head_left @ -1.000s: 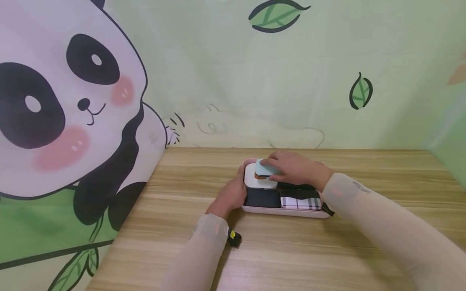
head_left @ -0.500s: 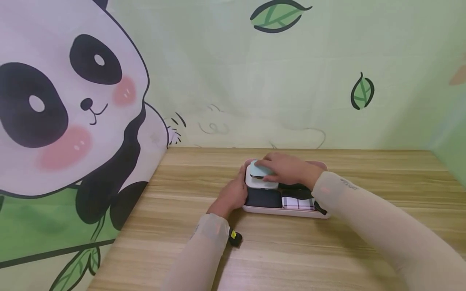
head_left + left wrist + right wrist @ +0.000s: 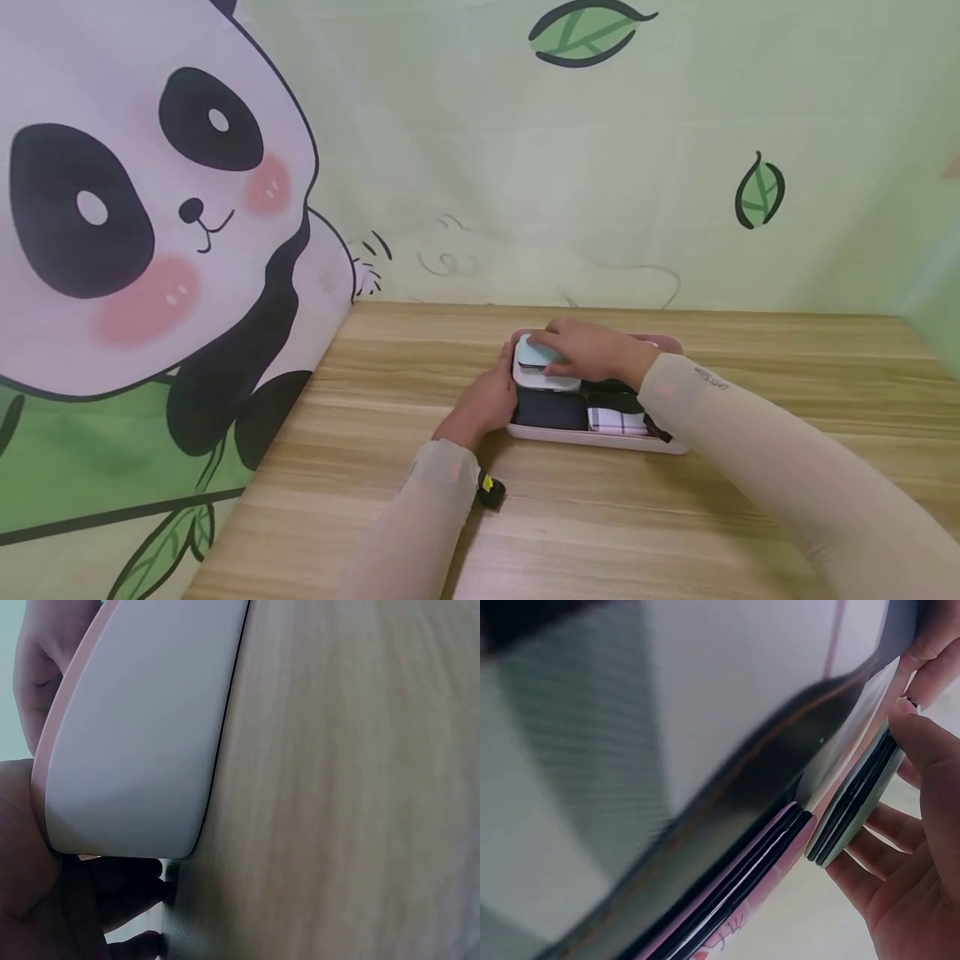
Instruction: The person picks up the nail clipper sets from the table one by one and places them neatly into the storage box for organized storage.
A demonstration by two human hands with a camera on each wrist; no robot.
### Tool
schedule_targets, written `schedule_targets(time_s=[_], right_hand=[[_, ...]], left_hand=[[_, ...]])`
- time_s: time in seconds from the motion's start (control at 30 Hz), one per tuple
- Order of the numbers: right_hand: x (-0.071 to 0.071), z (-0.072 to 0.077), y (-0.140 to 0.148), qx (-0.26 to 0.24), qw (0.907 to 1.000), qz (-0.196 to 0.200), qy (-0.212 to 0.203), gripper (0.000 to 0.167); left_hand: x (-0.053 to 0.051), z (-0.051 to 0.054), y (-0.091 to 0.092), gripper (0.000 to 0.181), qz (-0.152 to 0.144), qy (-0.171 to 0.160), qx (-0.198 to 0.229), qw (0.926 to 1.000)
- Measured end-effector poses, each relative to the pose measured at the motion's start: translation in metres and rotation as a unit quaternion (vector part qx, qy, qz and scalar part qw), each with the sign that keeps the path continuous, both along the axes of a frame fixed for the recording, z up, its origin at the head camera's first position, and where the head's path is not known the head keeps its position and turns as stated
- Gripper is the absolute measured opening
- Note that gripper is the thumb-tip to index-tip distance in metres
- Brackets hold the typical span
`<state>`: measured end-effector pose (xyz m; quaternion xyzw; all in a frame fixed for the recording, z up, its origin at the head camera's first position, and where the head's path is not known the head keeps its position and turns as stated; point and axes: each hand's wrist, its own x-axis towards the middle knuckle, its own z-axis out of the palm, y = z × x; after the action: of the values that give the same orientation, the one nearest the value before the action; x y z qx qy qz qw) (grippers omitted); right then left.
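My left hand (image 3: 487, 396) grips the left end of a shallow pink tray (image 3: 600, 439), its fingers outside the wall in the left wrist view. The right hand (image 3: 592, 348) pinches a pale blue flat case (image 3: 533, 353) between thumb and fingers, over the tray's back-left part. Black lines run along that case's edge (image 3: 859, 795) in the right wrist view. Beneath it lies a white rounded item (image 3: 547, 382); whether they touch I cannot tell. Front left in the tray is a black pouch (image 3: 551, 410), and beside it a plaid item (image 3: 617, 421) with a black flap.
A pink floral case (image 3: 757, 900) lies near the held one in the right wrist view. The back-right contents are partly covered by my right hand. Around the tray spreads a wood-grain table (image 3: 600, 525), with a panda-printed backdrop (image 3: 450, 167) behind it.
My right hand has shifted slightly left with the pale blue case, over the white item's back-left part. An orange-brown patch under the case is now hidden. The left hand keeps its hold on the tray.
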<state>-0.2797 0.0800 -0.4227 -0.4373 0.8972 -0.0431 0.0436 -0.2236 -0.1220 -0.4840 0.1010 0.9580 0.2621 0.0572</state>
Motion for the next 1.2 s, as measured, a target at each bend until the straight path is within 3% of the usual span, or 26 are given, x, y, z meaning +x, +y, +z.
schedule_targets(time_s=[0.63, 1.0, 1.2], right_hand=[[-0.0059, -0.004, -0.004, 0.042, 0.9987, -0.011, -0.027, 0.059], [-0.0059, -0.0048, -0.0024, 0.041, 0.9972, -0.029, -0.056, 0.065], [-0.0007, -0.0008, -0.0012, 0.036, 0.9981, -0.025, -0.044, 0.063]], left_hand=[[-0.0022, -0.001, 0.0044, 0.059, -0.02, 0.015, -0.008, 0.9996], [-0.0019, -0.0044, 0.0037, 0.059, -0.01, -0.002, 0.005, 0.9999], [-0.003, -0.0036, 0.0, 0.06, -0.005, -0.01, 0.002, 0.9999]])
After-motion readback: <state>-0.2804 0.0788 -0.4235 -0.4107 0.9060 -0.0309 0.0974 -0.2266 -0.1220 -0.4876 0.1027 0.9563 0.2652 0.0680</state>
